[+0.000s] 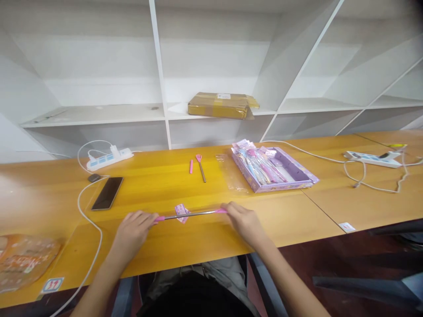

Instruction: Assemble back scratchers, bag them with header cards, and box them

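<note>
A long thin metal rod with pink ends (pixel 194 214), sheathed in a clear sleeve with a small pink label (pixel 182 213), lies across the yellow table (pixel 158 251) in front of me. My left hand (pixel 135 229) is closed on its left pink end. My right hand (pixel 241 220) is closed on its right pink end. Farther back lie a small pink stick (pixel 191 166) and a little rake-headed tool with a dark handle (pixel 201 166).
A purple box (pixel 307 176) holds several packaged pink tools. An empty clear bag (pixel 231 174) lies beside it. A phone (pixel 107 193) with white cable, a power strip (pixel 109 158), a second strip (pixel 373 158), a cardboard parcel (pixel 221 105) on the shelf, an orange bag (pixel 23 262).
</note>
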Motion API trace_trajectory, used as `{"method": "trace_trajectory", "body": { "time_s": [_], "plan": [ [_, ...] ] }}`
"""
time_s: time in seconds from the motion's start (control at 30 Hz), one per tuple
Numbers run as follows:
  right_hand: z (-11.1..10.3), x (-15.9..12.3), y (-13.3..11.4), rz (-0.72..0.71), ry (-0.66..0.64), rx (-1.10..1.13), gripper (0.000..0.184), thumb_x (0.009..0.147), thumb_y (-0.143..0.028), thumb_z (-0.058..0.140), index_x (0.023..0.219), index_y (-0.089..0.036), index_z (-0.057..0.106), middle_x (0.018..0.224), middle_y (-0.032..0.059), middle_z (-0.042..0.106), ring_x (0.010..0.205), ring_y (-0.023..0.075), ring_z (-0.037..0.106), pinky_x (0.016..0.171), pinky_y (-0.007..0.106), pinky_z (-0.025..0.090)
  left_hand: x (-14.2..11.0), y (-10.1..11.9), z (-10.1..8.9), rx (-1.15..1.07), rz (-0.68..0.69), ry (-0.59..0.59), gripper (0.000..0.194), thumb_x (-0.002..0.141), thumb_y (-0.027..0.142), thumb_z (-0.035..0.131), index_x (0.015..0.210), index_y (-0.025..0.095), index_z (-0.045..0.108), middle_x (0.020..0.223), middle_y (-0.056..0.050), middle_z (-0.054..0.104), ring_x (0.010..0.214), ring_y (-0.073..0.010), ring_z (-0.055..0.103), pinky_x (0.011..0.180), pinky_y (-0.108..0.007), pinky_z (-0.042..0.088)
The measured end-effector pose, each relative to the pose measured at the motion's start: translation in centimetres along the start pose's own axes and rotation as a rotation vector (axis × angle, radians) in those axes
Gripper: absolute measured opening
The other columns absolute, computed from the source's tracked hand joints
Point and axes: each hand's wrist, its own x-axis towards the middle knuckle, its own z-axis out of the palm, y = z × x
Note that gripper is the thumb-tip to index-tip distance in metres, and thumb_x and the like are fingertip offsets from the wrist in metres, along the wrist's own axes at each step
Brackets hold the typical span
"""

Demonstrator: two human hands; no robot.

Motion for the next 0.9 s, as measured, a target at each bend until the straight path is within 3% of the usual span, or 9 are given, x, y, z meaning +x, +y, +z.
{"method": "trace_trajectory", "body": {
  "time_s": [0.17,0.27,0.4,0.53,0.7,0.9],
  "plan": [
    [-4.4,-6.1,11.4,0.289,0.225,-0.042,0.035,0.093,-0.018,0.043,0.112,-0.023,0.071,0.102,0.0096,0.078,0.083,0.0224,0.074,0.078,0.033,0.055,-6.0,-7.6,-3.0,-0.017,-0.037,0.091,0.026,0.105,0.026,0.055,0.122,0.027,0.074,0.107,-0.005,0.082,0.093,-0.0259,0.069,0.086,-0.042,0.054],
    [-5.8,-9.1,15.4,0.473,0.246,-0.048,0.031,0.090,-0.026,0.047,0.110,-0.023,0.071,0.090,0.0085,0.076,0.073,0.0221,0.072,0.074,0.034,0.054,-8.2,-8.8,-3.3,-0.081,-0.046,0.064,0.026,0.105,0.032,0.056,0.121,0.028,0.076,0.106,-0.004,0.082,0.093,-0.0252,0.072,0.085,-0.040,0.058],
    [-4.4,-10.3,15.9,0.627,0.115,0.115,0.032,0.095,-0.034,0.046,0.115,-0.022,0.068,0.077,0.0055,0.072,0.065,0.0215,0.068,0.067,0.032,0.052,-7.6,-6.4,-1.8,-0.111,-0.108,0.035,0.032,0.109,0.040,0.049,0.114,0.026,0.077,0.104,-0.006,0.081,0.092,-0.0243,0.074,0.086,-0.039,0.060],
    [-2.7,-10.1,15.2,0.744,0.151,0.146,0.035,0.097,-0.037,0.043,0.117,-0.021,0.067,0.081,0.0059,0.073,0.068,0.0221,0.070,0.066,0.032,0.052,-6.3,-4.0,0.0,-0.161,-0.194,0.085,0.038,0.109,0.049,0.050,0.109,0.023,0.078,0.099,-0.006,0.077,0.092,-0.0220,0.073,0.084,-0.034,0.060],
    [-2.3,-10.2,15.3,0.788,0.204,0.062,0.038,0.092,-0.040,0.049,0.115,-0.020,0.072,0.081,0.0071,0.076,0.075,0.0245,0.073,0.069,0.032,0.052,-6.5,-3.8,1.0,-0.207,-0.276,0.094,0.035,0.106,0.051,0.054,0.112,0.026,0.078,0.101,-0.006,0.076,0.094,-0.0235,0.070,0.087,-0.037,0.059],
    [-2.0,-10.5,15.3,0.779,0.218,-0.015,0.039,0.092,-0.042,0.052,0.115,-0.020,0.074,0.089,0.0105,0.079,0.075,0.0258,0.073,0.067,0.032,0.051,-6.4,-3.9,0.9,-0.213,-0.330,0.099,0.036,0.105,0.054,0.056,0.111,0.024,0.075,0.103,-0.006,0.076,0.096,-0.0245,0.070,0.089,-0.039,0.058]
  ]
}}
